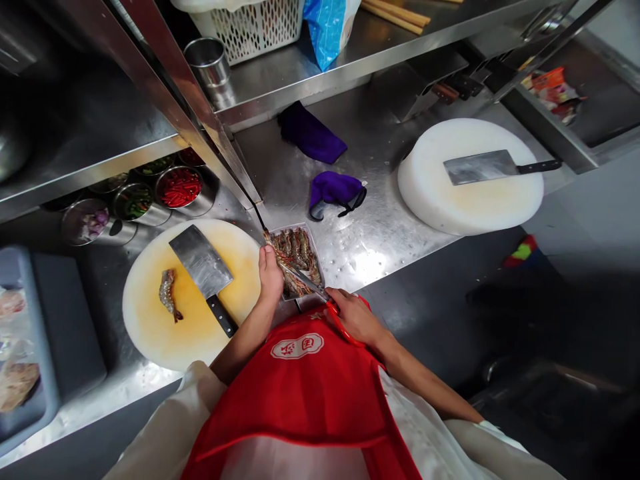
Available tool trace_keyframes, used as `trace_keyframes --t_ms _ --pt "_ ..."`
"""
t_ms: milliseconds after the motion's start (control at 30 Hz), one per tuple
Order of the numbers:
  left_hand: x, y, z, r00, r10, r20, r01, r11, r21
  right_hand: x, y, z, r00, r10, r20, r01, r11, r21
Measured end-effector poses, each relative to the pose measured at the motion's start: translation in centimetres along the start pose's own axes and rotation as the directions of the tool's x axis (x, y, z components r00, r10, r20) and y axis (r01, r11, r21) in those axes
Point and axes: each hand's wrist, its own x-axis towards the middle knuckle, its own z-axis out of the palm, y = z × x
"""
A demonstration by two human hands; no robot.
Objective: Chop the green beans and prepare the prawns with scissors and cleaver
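My left hand (271,272) is closed round a shrimp (274,248) above a clear tray (323,263) that holds several more shrimp. In my right hand (354,316) are the red handles of a pair of scissors (311,283). Their blades reach left to the shrimp in my left hand; the exact contact is too small to tell. On the round white board (145,333) at the left lie a single shrimp (169,293) and a cleaver (201,261) with a black handle.
A second round board (430,190) with a cleaver (483,167) stands at the right. Purple cloths (335,189) lie behind the tray. Metal containers (183,190) of cut vegetables and a grey bin (70,333) are at the left. A steel shelf (370,72) crosses above the counter.
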Motion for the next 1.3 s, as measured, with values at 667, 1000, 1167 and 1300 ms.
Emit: trace_keyframes --t_ms 667,1000,1167,1300 --pt "-1.5 2.4 0.7 0.999 -0.015 -0.031 0.014 1.000 -0.011 1.3 0.0 1.4 0.998 0.002 -0.061 0.000 0.999 0.033" --pt "-1.7 2.1 0.7 0.997 -0.060 -0.051 0.060 0.998 -0.003 1.6 -0.4 1.7 0.998 0.017 -0.066 -0.016 1.000 0.013" --pt "-1.8 1.2 0.8 0.997 -0.064 -0.041 0.064 0.998 0.013 1.7 -0.5 2.0 0.998 0.033 -0.059 -0.033 0.999 0.007" --pt "-2.0 0.0 1.2 0.995 -0.097 -0.039 0.097 0.995 -0.006 2.1 -0.2 2.6 0.998 0.018 -0.059 -0.017 1.000 0.019"
